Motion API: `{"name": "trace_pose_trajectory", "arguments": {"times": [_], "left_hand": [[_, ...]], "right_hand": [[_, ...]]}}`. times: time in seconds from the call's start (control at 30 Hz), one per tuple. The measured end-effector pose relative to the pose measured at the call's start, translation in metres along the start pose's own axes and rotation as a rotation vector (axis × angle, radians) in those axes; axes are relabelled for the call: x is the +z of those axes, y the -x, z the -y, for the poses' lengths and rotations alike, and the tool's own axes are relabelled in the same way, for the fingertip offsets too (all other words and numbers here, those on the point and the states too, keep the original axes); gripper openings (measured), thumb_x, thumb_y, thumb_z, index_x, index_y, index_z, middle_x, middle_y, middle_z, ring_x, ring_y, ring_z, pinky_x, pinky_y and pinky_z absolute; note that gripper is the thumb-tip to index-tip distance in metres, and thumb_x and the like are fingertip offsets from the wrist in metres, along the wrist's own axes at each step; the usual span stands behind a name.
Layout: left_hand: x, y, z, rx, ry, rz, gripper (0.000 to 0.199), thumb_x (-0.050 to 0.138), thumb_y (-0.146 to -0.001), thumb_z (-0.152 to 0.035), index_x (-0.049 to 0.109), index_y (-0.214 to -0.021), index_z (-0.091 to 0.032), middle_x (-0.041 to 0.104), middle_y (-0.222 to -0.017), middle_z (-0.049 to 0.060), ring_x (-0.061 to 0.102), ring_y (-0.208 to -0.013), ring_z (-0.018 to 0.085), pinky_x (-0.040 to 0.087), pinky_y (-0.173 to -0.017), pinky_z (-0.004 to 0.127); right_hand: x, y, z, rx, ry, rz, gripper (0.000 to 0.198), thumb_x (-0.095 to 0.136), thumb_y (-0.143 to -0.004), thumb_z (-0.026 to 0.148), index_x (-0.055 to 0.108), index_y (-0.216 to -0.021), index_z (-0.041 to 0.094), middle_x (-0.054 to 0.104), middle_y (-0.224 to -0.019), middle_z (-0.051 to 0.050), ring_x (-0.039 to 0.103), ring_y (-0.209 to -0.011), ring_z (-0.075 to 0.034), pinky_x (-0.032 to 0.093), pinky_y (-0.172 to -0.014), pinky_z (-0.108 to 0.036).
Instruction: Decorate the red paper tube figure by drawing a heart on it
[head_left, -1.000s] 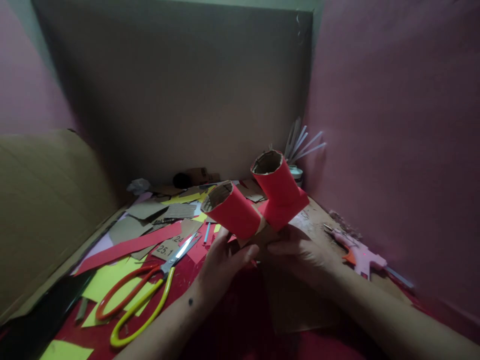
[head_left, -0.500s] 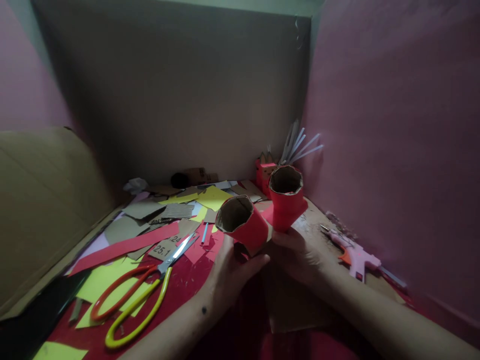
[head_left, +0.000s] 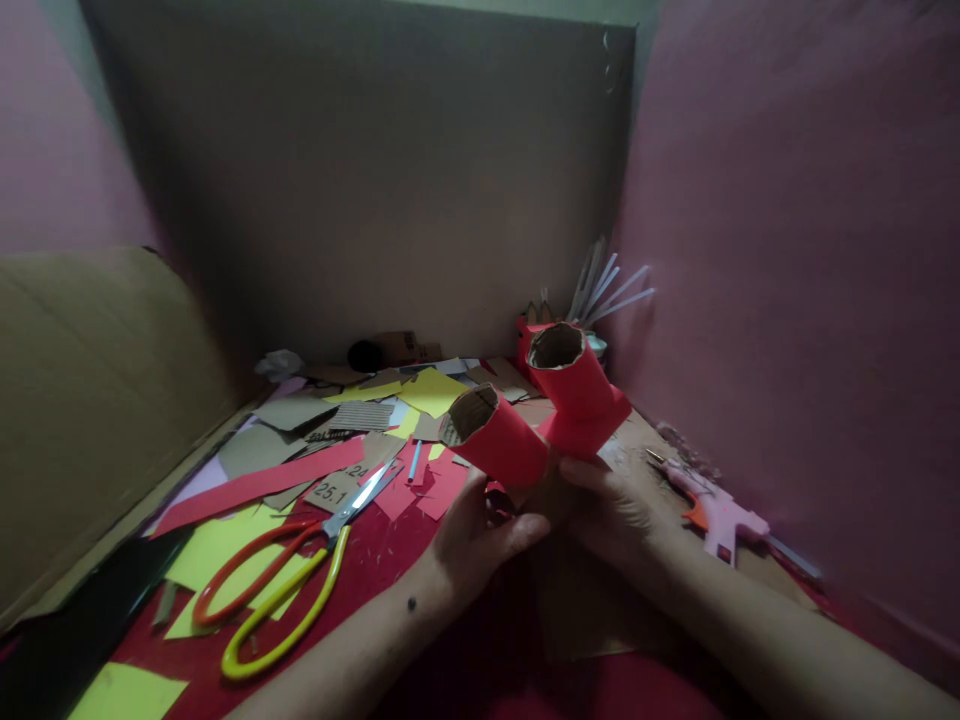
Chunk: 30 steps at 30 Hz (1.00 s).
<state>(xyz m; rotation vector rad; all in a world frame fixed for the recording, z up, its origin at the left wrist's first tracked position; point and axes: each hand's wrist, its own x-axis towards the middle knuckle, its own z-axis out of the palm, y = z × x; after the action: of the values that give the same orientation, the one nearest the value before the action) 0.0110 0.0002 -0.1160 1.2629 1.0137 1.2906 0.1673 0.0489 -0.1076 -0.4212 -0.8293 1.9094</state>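
Between my hands is a cardboard craft piece with two tubes wrapped in red paper. Its nearer tube point(head_left: 510, 445) leans to the left, its cardboard mouth facing up and away. The farther tube point(head_left: 576, 388) leans the same way and rises from a red flap. My left hand point(head_left: 472, 545) closes on the lower left part, thumb along the near side. From the right, my right hand point(head_left: 611, 510) grips the brown cardboard part near the base of the tubes. Several of its fingers are hidden underneath.
Scissors point(head_left: 330, 535) with red and yellow handles lie left, among paper and cardboard scraps point(head_left: 356, 415). A pink glue gun point(head_left: 716, 510) rests at right beside the wall. Glue sticks point(head_left: 615, 290) stand behind the craft piece. A cardboard panel point(head_left: 97, 400) borders the left side.
Both tubes now tip farther to the left, showing more of their red sides. My hands still hold the piece. The whole view has shifted slightly.
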Motion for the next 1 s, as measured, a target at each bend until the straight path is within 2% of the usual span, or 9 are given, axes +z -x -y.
{"name": "trace_pose_trajectory", "arguments": {"times": [0.17, 0.37, 0.57, 0.7, 0.77, 0.83, 0.87, 0.93, 1.0], "left_hand": [[-0.002, 0.005, 0.001, 0.018, 0.045, 0.059, 0.056, 0.081, -0.079, -0.053, 0.065, -0.12, -0.017, 0.069, -0.096, 0.005, 0.056, -0.075, 0.016, 0.043, -0.065, 0.029], [-0.004, 0.005, -0.002, -0.003, -0.049, 0.01, 0.056, 0.081, -0.08, -0.049, 0.062, -0.12, -0.016, 0.068, -0.094, 0.006, 0.06, -0.08, 0.019, 0.047, -0.068, 0.031], [-0.002, 0.002, -0.001, 0.027, -0.105, 0.022, 0.048, 0.081, -0.075, -0.047, 0.061, -0.107, -0.017, 0.066, -0.091, 0.007, 0.06, -0.078, 0.02, 0.049, -0.069, 0.035], [-0.001, 0.002, -0.008, 0.02, -0.098, 0.126, 0.058, 0.088, -0.066, -0.039, 0.059, -0.111, -0.018, 0.063, -0.087, 0.003, 0.061, -0.078, 0.02, 0.051, -0.07, 0.034], [-0.009, 0.005, -0.022, -0.011, -0.108, 0.189, 0.056, 0.087, -0.069, -0.034, 0.06, -0.116, -0.02, 0.065, -0.09, 0.003, 0.063, -0.078, 0.019, 0.053, -0.071, 0.033], [-0.026, 0.013, -0.04, -0.081, -0.279, 0.269, 0.05, 0.084, -0.074, -0.031, 0.064, -0.119, -0.021, 0.07, -0.095, 0.005, 0.067, -0.083, 0.022, 0.054, -0.073, 0.034], [-0.038, 0.018, -0.048, -0.062, -0.407, 0.258, 0.048, 0.082, -0.075, -0.031, 0.067, -0.12, -0.022, 0.071, -0.096, 0.006, 0.068, -0.085, 0.023, 0.054, -0.074, 0.034], [-0.068, 0.033, -0.061, -0.024, -0.699, 0.091, 0.039, 0.073, -0.084, -0.038, 0.071, -0.121, -0.024, 0.073, -0.094, 0.006, 0.068, -0.086, 0.025, 0.053, -0.077, 0.037], [-0.099, 0.05, -0.064, -0.052, -1.02, -0.006, 0.038, 0.066, -0.087, -0.043, 0.071, -0.12, -0.025, 0.075, -0.102, 0.008, 0.067, -0.09, 0.027, 0.052, -0.082, 0.039]], "right_hand": [[-0.002, 0.0, 0.004, -0.028, 0.005, -0.042, 0.037, 0.097, -0.051, 0.028, 0.077, -0.082, 0.019, 0.078, -0.076, -0.003, 0.075, -0.097, -0.032, 0.057, -0.098, -0.047], [-0.001, -0.002, 0.004, -0.029, 0.025, -0.041, 0.036, 0.096, -0.052, 0.024, 0.076, -0.081, 0.02, 0.081, -0.085, -0.006, 0.075, -0.105, -0.034, 0.056, -0.102, -0.049], [-0.006, 0.001, 0.001, -0.011, 0.007, -0.031, 0.037, 0.094, -0.057, 0.025, 0.077, -0.09, 0.02, 0.083, -0.091, -0.007, 0.076, -0.102, -0.035, 0.057, -0.101, -0.05], [-0.016, 0.0, 0.007, 0.074, 0.025, -0.019, 0.039, 0.092, -0.063, 0.03, 0.077, -0.098, 0.022, 0.084, -0.094, -0.007, 0.078, -0.09, -0.033, 0.059, -0.096, -0.055], [-0.021, -0.003, 0.01, 0.072, -0.003, -0.015, 0.043, 0.093, -0.062, 0.03, 0.076, -0.101, 0.023, 0.084, -0.093, -0.006, 0.077, -0.096, -0.036, 0.058, -0.098, -0.058], [-0.025, -0.005, 0.011, 0.048, -0.036, -0.037, 0.047, 0.094, -0.06, 0.028, 0.076, -0.104, 0.025, 0.084, -0.09, -0.004, 0.076, -0.106, -0.038, 0.056, -0.102, -0.06], [-0.026, -0.005, 0.012, 0.041, -0.043, -0.055, 0.048, 0.094, -0.059, 0.026, 0.075, -0.104, 0.025, 0.084, -0.089, -0.004, 0.075, -0.109, -0.038, 0.055, -0.103, -0.06], [-0.027, -0.005, 0.011, 0.04, -0.038, -0.088, 0.048, 0.094, -0.06, 0.024, 0.075, -0.104, 0.026, 0.084, -0.091, -0.003, 0.075, -0.109, -0.037, 0.056, -0.103, -0.059], [-0.026, -0.004, 0.01, 0.05, -0.024, -0.091, 0.046, 0.094, -0.06, 0.024, 0.075, -0.103, 0.027, 0.084, -0.092, -0.003, 0.076, -0.106, -0.037, 0.057, -0.102, -0.057]]}}
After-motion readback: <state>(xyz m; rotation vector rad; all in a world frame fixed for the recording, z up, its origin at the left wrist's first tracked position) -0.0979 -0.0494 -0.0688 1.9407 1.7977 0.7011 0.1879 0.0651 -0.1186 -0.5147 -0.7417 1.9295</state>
